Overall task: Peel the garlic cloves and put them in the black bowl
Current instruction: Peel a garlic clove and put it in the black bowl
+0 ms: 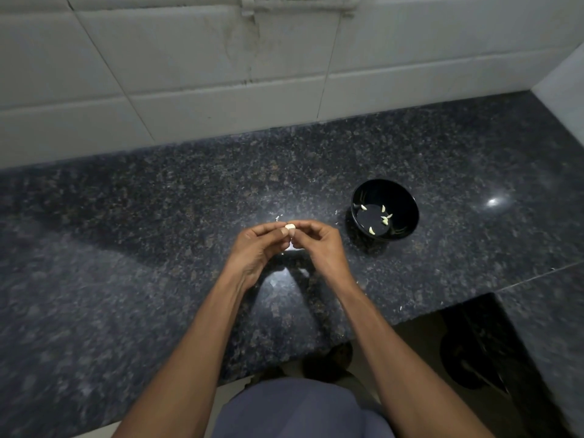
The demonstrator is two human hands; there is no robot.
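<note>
A dark speckled granite table (158,232) runs from left to right beneath a wall of pale, stained tiles (189,74), with a bright glare spot on the stone at the far right. Both forearms reach out from the near edge and meet over the middle of the table.

The left hand (259,245) is curled, its thumb and fingertips pinching a small pale garlic clove (290,228) at the top of the grip. The right hand (319,241) is curled too, its fingertips closing in on the same clove from the right, so the two hands touch around it. Whether skin still covers the clove cannot be told.

The black bowl (407,197) stands upright on the table just right of the hands and slightly farther away. Several peeled cloves (385,220) lie scattered on its flat bottom, apart from one another.

Small white flecks of garlic skin (278,218) lie on the stone just beyond the hands, and a few more sit near the bowl and along the table's near right edge.
</note>
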